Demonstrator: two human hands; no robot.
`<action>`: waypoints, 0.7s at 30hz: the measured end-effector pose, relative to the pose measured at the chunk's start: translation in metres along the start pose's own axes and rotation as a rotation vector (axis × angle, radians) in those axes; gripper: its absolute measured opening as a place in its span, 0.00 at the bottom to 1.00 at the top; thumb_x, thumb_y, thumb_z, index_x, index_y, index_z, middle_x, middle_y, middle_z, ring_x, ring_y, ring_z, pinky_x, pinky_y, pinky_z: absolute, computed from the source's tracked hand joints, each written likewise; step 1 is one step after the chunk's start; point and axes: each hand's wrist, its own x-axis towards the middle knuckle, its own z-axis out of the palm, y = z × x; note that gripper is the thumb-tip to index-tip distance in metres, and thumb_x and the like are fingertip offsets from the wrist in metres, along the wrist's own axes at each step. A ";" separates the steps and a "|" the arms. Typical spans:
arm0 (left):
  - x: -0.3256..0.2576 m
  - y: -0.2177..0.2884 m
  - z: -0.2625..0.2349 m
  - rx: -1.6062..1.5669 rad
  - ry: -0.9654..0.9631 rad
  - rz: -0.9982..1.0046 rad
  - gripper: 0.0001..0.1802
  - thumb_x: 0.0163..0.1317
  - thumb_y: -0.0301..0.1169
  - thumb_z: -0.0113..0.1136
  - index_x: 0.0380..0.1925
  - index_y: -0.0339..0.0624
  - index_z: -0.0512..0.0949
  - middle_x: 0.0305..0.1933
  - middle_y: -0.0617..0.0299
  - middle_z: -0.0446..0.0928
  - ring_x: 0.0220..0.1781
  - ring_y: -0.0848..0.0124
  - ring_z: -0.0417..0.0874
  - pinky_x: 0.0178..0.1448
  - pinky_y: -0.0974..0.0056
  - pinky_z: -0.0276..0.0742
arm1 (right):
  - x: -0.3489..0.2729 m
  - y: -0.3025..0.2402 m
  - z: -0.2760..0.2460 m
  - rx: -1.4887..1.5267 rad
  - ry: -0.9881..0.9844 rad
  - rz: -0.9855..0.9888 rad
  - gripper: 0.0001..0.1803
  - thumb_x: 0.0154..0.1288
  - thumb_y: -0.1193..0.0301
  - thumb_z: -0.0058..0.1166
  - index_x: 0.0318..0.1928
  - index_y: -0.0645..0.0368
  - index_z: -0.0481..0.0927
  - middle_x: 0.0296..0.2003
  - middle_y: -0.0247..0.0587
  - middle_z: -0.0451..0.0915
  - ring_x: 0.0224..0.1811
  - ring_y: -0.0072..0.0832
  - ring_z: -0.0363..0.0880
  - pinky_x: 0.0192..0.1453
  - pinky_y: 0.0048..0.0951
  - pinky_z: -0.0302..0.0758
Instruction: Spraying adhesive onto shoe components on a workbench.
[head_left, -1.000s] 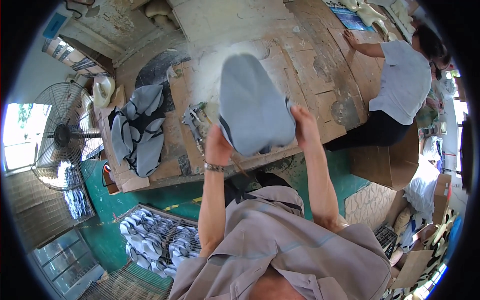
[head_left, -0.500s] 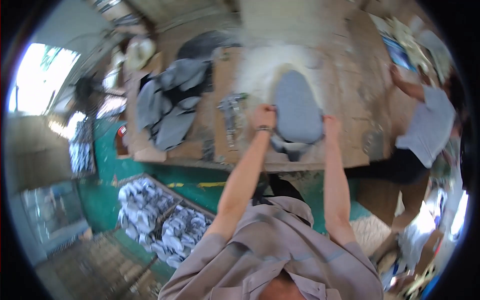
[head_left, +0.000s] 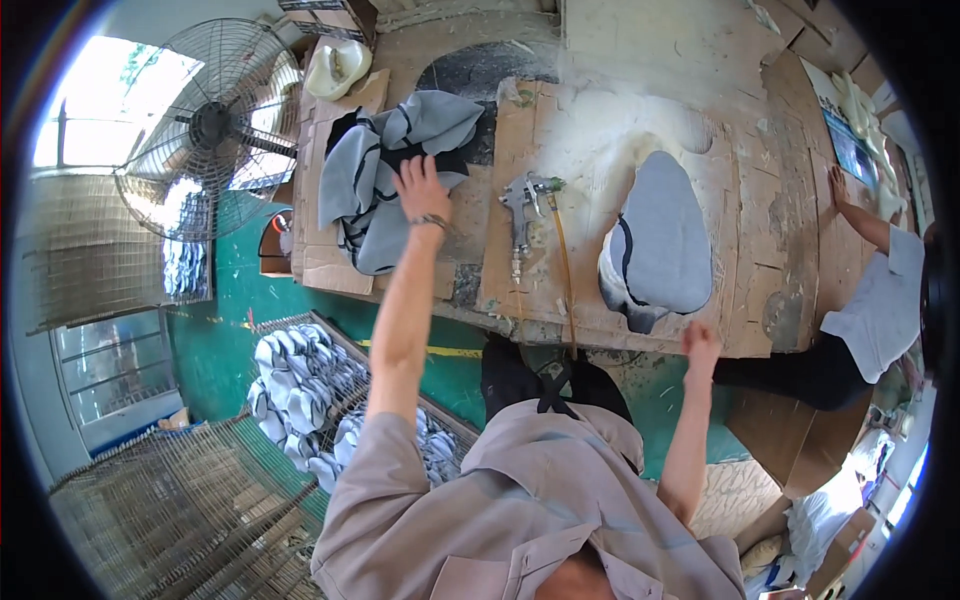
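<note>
My left hand (head_left: 423, 190) lies with its fingers apart on a loose heap of grey fabric pieces with black edging (head_left: 375, 235), at the left of the table. Just off the front edge of the table, my right hand (head_left: 702, 340) is curled closed, and nothing shows in it. Close to that hand, a grey oval fabric-topped pad (head_left: 668, 230) rests on the cardboard, its narrow end away from me. A black strip and some white show along its left side. Between the heap and the pad lies a spray gun (head_left: 519, 220) with a thin orange hose (head_left: 563, 270).
Cardboard (head_left: 745, 200) covers the table, whitened around the pad. A wire fan (head_left: 210, 125) stands at the left. Several grey-white pieces (head_left: 300, 385) fill a rack on the green floor. At the right, a co-worker (head_left: 870, 290) leans a hand on the table.
Both hands have left the grey pad, which now lies on the cardboard. My left hand has moved left onto the fabric heap. My right hand has drawn back toward me.
</note>
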 end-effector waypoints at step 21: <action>0.047 -0.048 -0.035 -0.035 -0.423 0.211 0.19 0.60 0.48 0.65 0.39 0.44 0.87 0.42 0.49 0.87 0.51 0.49 0.86 0.74 0.43 0.66 | -0.113 -0.038 0.119 -0.091 -0.783 -0.236 0.10 0.73 0.71 0.56 0.46 0.66 0.84 0.31 0.34 0.85 0.29 0.20 0.80 0.35 0.25 0.76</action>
